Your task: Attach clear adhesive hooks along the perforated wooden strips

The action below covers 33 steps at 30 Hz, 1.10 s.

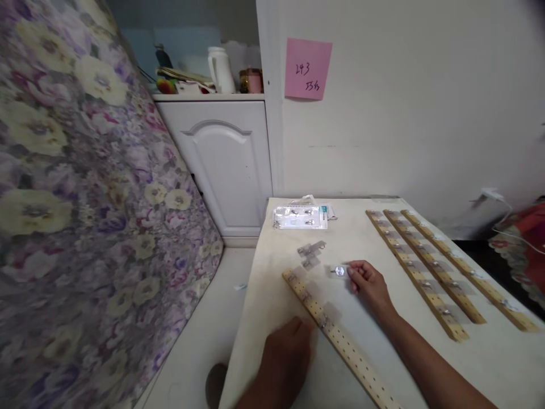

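Head view: fingers pinched closed, our right hand holds a clear piece over the worktop; whether our blurred left hand holds anything, we cannot tell. Three strips look filled; the nearer strip, only toward its far end.

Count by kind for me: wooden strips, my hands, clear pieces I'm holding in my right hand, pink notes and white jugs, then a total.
Wooden strips: 4
Hands, left hand and right hand: 2
Held clear piece: 1
Pink note: 1
White jug: 1
Total: 9
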### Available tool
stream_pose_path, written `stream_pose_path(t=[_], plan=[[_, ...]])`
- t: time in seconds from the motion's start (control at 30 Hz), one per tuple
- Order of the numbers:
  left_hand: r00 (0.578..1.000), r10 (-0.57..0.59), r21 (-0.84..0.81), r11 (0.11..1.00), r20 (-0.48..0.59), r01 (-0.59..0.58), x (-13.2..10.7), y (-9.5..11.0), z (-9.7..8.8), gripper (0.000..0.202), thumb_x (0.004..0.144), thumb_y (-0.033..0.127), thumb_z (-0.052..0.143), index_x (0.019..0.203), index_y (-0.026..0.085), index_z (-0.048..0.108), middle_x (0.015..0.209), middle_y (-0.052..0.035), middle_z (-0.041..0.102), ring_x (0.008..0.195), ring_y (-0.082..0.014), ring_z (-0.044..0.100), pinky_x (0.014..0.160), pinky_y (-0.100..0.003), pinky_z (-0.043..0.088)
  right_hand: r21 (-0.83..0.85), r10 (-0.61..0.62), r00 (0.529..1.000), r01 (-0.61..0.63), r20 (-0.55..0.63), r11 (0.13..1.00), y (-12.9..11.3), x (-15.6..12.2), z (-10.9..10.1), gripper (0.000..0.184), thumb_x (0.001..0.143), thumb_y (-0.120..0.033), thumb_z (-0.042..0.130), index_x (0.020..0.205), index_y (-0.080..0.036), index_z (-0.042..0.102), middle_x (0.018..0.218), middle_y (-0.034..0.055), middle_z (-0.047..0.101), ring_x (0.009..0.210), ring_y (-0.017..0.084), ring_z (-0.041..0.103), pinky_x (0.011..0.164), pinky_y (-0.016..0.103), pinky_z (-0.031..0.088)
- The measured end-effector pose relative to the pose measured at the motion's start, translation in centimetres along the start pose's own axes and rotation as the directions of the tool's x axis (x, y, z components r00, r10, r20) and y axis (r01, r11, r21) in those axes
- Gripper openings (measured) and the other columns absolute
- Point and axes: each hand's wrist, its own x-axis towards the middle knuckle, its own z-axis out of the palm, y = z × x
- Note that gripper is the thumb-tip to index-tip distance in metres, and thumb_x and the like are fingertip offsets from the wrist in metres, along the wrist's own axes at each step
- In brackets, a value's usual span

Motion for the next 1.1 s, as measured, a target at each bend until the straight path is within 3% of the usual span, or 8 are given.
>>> stream_pose_path(t=[0.1, 0.27, 0.53, 0.77, 1.1], plan=[[1.0, 0.011, -0.034, 0.999, 0.009, -0.01, -0.2, -0.2, 0.0, 0.026, 0.086, 0.013, 0.037, 0.1, 0.021, 0.058, 0.085, -0.0029, 0.061, 0.074, -0.0163, 0.058, 0.065, -0.025, 0.043, 0.134, 0.07, 0.996, -0.077, 0.055, 0.988, -0.1, -1.2, -1.1, 0.037, 0.072, -0.047, 0.068, 0.092, -0.017, 0.058, 0.052, -0.0058, 0.051, 0.039, 0.008, 0.038, 0.038, 0.021, 0.028], [0.997, 0.075, -0.059, 0.996, 0.035, -0.072, -0.7, 0.2, -0.2, 0.025, 0.089, 0.017, 0.036, 0.102, 0.022, 0.056, 0.085, -0.0027, 0.06, 0.072, -0.0161, 0.057, 0.063, -0.026, 0.041, 0.189, 0.108, 0.973, -0.148, 0.205, 0.971, -0.4, -3.6, -2.7, 0.031, 0.076, -0.04, 0.068, 0.095, -0.017, 0.059, 0.048, -0.0084, 0.046, 0.036, 0.005, 0.034, 0.037, 0.02, 0.024], [0.997, 0.071, -0.1, 0.993, 0.017, -0.069, -2.2, 1.5, 0.6, 0.023, 0.093, 0.024, 0.035, 0.104, 0.024, 0.055, 0.084, -0.0022, 0.061, 0.073, -0.016, 0.057, 0.065, -0.026, 0.042, 0.086, 0.208, 0.84, -0.288, 0.502, 0.954, -0.3, -7.5, -3.3, 0.03, 0.074, -0.042, 0.068, 0.087, -0.017, 0.057, 0.058, -0.0075, 0.051, 0.033, 0.004, 0.044, 0.033, 0.018, 0.032], [0.994, 0.103, -0.041, 0.994, 0.039, -0.102, -2.6, 2.8, 2.3, 0.031, 0.09, 0.018, 0.037, 0.115, 0.022, 0.053, 0.084, -0.0047, 0.062, 0.072, -0.0181, 0.058, 0.063, -0.028, 0.045, 0.06, 0.23, 0.822, -0.304, 0.521, 0.951, -0.6, -8.0, -2.9, 0.023, 0.076, -0.037, 0.066, 0.086, -0.018, 0.057, 0.06, -0.0079, 0.052, 0.034, 0.003, 0.043, 0.033, 0.016, 0.031], [0.991, 0.091, 0.082, 0.992, 0.101, -0.099, -1.9, 3.5, 2.5, 0.039, 0.093, 0.019, 0.03, 0.123, 0.023, 0.055, 0.08, -0.0049, 0.062, 0.07, -0.0186, 0.056, 0.062, -0.029, 0.042, -0.012, 0.248, 0.824, -0.281, 0.509, 0.96, -1.2, -8.1, -3.0, 0.02, 0.081, -0.037, 0.06, 0.088, -0.018, 0.056, 0.056, -0.0091, 0.048, 0.036, 0.003, 0.039, 0.035, 0.016, 0.03]])
